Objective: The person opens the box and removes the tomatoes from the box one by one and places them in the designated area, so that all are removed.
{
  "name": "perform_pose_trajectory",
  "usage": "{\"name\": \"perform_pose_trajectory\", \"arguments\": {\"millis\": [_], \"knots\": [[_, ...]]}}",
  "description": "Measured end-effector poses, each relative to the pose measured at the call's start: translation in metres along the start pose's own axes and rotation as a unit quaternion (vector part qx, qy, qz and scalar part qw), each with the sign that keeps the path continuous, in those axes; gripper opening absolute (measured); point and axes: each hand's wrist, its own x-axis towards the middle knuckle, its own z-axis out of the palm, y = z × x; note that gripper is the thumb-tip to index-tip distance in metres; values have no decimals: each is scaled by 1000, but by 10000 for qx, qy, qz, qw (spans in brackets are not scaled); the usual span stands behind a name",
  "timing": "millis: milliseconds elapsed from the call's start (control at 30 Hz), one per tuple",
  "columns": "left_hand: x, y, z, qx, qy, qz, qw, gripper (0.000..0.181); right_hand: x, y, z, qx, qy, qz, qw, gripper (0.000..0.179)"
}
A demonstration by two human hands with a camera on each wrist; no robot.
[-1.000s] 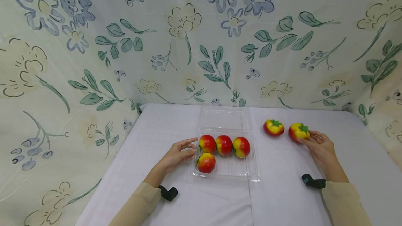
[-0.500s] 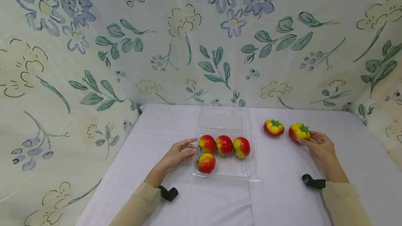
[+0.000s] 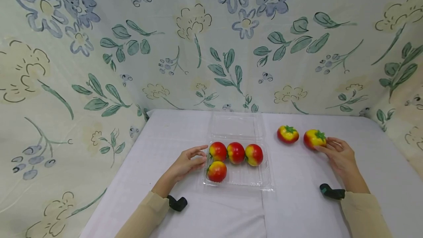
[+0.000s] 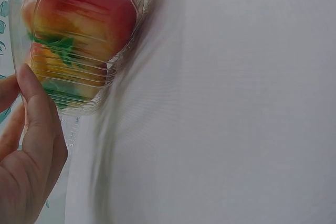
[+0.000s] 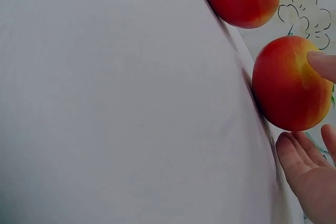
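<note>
My left hand [image 3: 186, 162] pinches the left rim of a clear plastic clamshell box [image 3: 244, 177] between thumb and fingers. The left wrist view shows the thumb [image 4: 32, 90] right at that rim. Inside the box lie red-and-yellow, tomato-like fruits with green leafy tops: a row of three, and one fruit [image 3: 217, 172] in front at the left. My right hand [image 3: 340, 157] is beside a matching fruit [image 3: 314, 139] on the table. In the right wrist view its thumb overlaps this fruit [image 5: 286, 87], while the relaxed fingers [image 5: 291, 156] lie below with a gap showing.
Another such fruit [image 3: 288, 134] sits between the box and the right-hand fruit. The box's lid [image 3: 236, 125] lies folded back toward the flowered cloth backdrop [image 3: 198, 65]. A white cloth [image 3: 297, 201] covers the table.
My right hand has shifted slightly right, and its thumb has drawn back a little across the fruit. The left hand, box and fruits have stayed in place.
</note>
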Motion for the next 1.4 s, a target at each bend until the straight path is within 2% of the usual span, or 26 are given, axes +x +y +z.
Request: {"name": "perform_pose_trajectory", "arguments": {"millis": [167,367,533,900,1033,1200,1400], "knots": [[0,2,1,-10,0,25,10000,54,-2,-3,-4,442,-173,-147,9988,62],[1,2,0,-17,9,0,10000,53,-4,-9,-12,1020,-456,-424,9928,57],[2,2,0,16,27,4,10000,53,-11,-18,-12,1039,-482,-691,9910,55],[1,4,2,-42,27,10,10000,53,-27,-31,-9,1241,-782,-910,9850,52],[0,4,2,-21,51,-5,10000,53,-30,-31,-7,932,-687,-1022,9880,52],[-1,3,2,20,83,-38,10000,53,-40,-31,0,177,-356,-1001,9942,52],[-1,2,2,-9,61,-49,10000,53,-52,-35,7,405,-562,-1258,9896,52]]}}
